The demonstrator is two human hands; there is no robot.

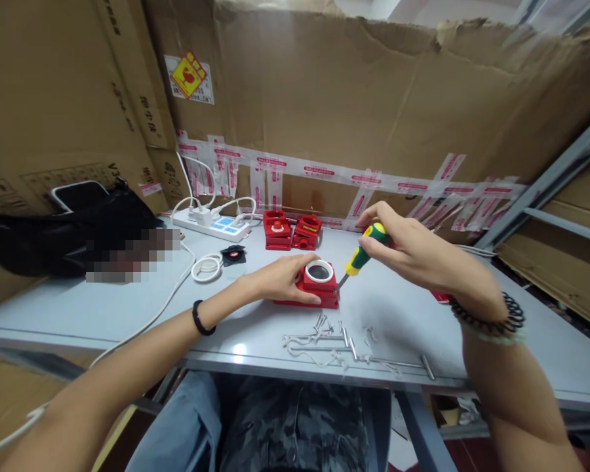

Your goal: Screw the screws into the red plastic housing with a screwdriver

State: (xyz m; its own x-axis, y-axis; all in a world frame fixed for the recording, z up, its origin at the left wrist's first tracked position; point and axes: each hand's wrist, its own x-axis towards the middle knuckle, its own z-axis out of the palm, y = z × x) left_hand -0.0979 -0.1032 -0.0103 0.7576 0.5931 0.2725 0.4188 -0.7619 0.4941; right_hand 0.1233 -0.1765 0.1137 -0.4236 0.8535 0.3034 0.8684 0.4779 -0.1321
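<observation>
My left hand point(290, 276) grips a red box-shaped housing point(319, 298) from its left side, holding it down on the table. A white ring with a dark round window point(319, 271) sits on top of the housing. In my right hand point(398, 246) is a screwdriver point(366, 249) with a green and yellow handle, held at a slant. Its shaft points down and left, and the tip meets the housing's right front corner, where a small screw seems to sit. Just in front lie several loose screws point(320, 322) and metal rods with white string point(347, 337).
Two more red housings point(277, 231) stand at the back, beside a white power strip point(214, 224) with plugged cables. A coiled white cable point(207, 267) and small black part point(233, 254) lie left. Cardboard point(324, 98) walls the table's back; a black bag point(78, 226) sits far left.
</observation>
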